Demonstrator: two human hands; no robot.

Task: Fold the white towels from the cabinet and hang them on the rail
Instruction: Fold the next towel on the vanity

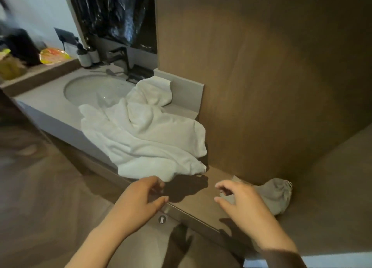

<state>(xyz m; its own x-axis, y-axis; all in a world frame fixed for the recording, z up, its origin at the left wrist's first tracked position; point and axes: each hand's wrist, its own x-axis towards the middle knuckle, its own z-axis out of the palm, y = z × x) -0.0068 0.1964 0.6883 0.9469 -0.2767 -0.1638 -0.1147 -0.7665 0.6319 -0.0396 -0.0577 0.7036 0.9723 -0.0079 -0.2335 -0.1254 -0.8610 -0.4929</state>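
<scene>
One white towel heap beside the sink
It lies crumpled on the counter, overlapping the sink's right rim. In front of the sink hover the left hand and right hand, fingers loosely apart, holding nothing.

A crumpled white towel lies on the counter.

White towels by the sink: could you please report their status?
Left hand and right hand both open, holding nothing. Crumpled white terry towels heaped unfolded beside round sink. Crumpled grey cloth lies by right hand.
</scene>
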